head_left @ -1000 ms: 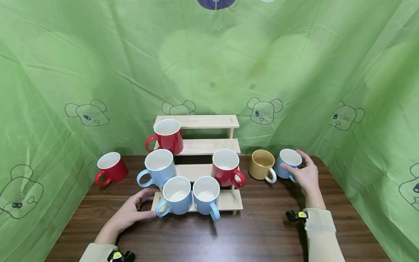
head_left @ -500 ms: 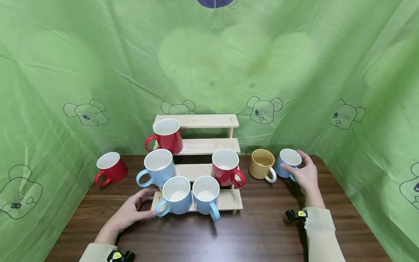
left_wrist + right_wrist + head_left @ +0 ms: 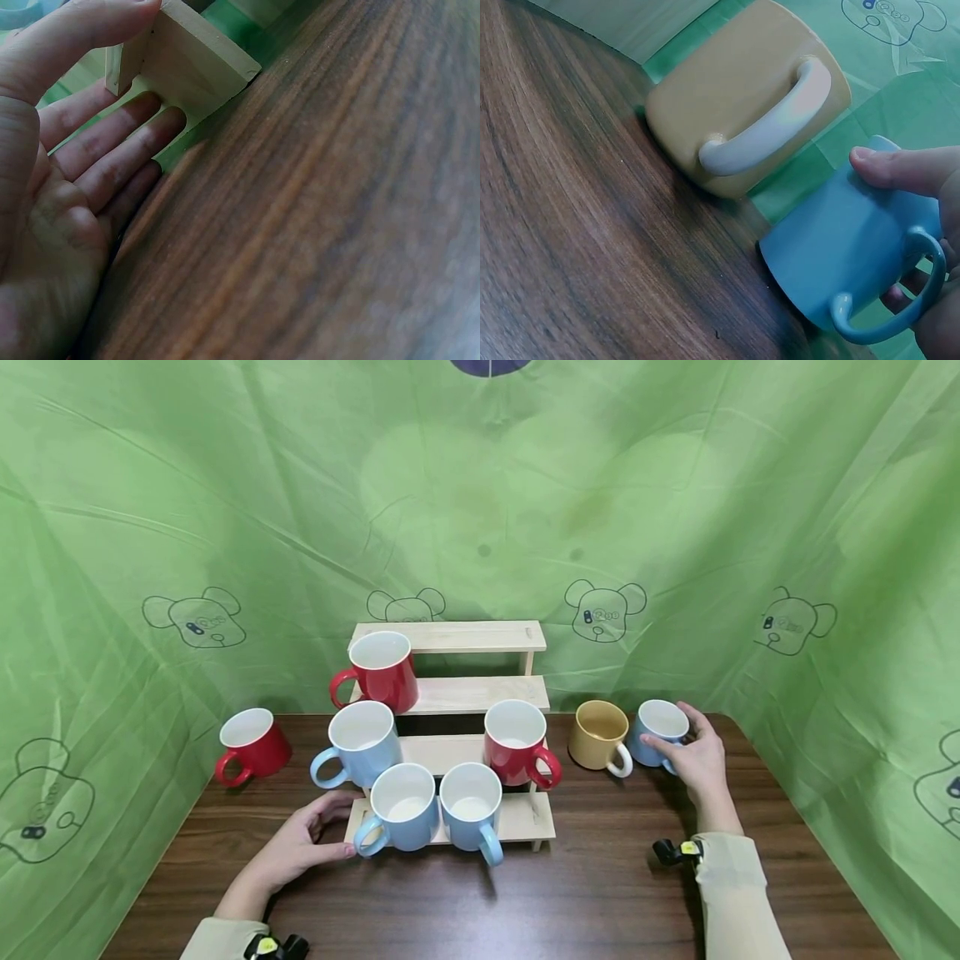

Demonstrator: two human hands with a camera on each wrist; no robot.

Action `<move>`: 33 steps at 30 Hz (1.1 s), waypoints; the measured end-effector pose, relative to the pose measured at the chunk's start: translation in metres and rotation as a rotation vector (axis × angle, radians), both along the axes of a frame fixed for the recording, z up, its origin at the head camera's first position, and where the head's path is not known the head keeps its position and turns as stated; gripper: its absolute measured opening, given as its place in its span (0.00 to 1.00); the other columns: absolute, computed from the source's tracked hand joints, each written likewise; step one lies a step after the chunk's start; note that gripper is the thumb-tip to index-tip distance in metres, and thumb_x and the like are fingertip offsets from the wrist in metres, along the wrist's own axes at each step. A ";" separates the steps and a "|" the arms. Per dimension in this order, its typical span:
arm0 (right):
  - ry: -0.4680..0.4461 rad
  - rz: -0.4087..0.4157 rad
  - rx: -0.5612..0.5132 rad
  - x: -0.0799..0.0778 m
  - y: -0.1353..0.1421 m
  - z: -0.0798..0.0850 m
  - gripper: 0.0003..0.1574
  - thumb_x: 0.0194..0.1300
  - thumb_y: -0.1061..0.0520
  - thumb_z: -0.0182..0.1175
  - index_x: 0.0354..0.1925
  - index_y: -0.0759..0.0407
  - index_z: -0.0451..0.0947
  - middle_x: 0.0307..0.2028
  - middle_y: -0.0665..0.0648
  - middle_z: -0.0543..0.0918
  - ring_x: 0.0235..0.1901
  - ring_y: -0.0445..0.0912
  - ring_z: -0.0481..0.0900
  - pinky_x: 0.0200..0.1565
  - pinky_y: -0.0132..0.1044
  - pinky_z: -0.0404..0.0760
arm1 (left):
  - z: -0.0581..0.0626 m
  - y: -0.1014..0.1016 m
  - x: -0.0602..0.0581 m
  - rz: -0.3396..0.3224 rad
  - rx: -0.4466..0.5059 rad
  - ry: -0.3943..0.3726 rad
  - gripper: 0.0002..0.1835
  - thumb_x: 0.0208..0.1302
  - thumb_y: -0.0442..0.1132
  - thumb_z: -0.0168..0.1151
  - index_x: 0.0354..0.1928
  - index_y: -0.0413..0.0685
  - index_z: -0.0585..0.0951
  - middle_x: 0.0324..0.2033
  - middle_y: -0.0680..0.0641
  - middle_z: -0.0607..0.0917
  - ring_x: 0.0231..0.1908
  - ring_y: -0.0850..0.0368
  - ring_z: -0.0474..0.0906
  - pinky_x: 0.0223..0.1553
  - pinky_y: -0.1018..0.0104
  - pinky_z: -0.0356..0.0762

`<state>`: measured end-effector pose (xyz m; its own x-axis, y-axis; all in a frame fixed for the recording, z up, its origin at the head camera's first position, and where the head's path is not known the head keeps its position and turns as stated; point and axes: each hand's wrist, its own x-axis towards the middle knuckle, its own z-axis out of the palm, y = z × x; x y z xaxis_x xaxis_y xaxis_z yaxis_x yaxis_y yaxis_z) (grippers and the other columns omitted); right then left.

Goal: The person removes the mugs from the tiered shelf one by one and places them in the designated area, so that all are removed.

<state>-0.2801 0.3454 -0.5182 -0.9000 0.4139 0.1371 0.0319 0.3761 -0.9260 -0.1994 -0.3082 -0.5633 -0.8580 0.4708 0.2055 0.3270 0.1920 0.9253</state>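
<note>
My left hand [image 3: 300, 843] grips the left end of the lowest step of a pale wooden stepped rack [image 3: 528, 818]. In the left wrist view its thumb lies on the step's end [image 3: 199, 56] and its fingers reach along the side. My right hand [image 3: 703, 764] holds a light blue mug [image 3: 651, 739] at the table's far right, thumb on the near wall, other fingers partly hidden behind. The blue mug [image 3: 847, 247] has its handle toward my palm in the right wrist view. Just left of it stands a mustard mug [image 3: 592, 743] with a white handle.
Two light blue mugs, a left one [image 3: 408, 818] and a right one [image 3: 467, 818], share the lowest step. Above stand another blue mug [image 3: 375, 756] and a red mug [image 3: 510, 760]. Higher sits a red mug [image 3: 393, 685]; another red mug [image 3: 262, 752] stands on the table [image 3: 570, 902].
The view has shifted very slightly. Both hands, the mugs and the rack keep their places.
</note>
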 end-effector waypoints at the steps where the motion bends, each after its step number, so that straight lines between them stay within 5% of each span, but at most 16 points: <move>1: -0.003 0.002 -0.002 0.000 0.000 0.000 0.62 0.59 0.59 0.85 0.84 0.56 0.64 0.74 0.64 0.76 0.60 0.47 0.77 0.52 0.25 0.73 | 0.000 0.000 0.000 0.003 -0.002 -0.003 0.37 0.65 0.25 0.76 0.74 0.40 0.74 0.65 0.36 0.83 0.61 0.55 0.84 0.63 0.70 0.78; 25: -0.049 0.074 -0.002 0.004 0.007 -0.006 0.64 0.64 0.53 0.82 0.87 0.54 0.57 0.77 0.64 0.71 0.65 0.51 0.73 0.54 0.23 0.70 | -0.003 0.000 -0.002 0.004 -0.006 0.001 0.37 0.65 0.26 0.76 0.75 0.40 0.74 0.66 0.36 0.82 0.61 0.55 0.84 0.64 0.70 0.78; 33: -0.066 0.112 0.017 0.003 0.008 -0.007 0.66 0.65 0.51 0.82 0.88 0.52 0.53 0.80 0.66 0.67 0.73 0.60 0.70 0.58 0.30 0.69 | 0.001 0.000 -0.001 0.009 -0.011 -0.003 0.36 0.65 0.27 0.76 0.74 0.41 0.74 0.65 0.37 0.83 0.61 0.55 0.84 0.63 0.70 0.78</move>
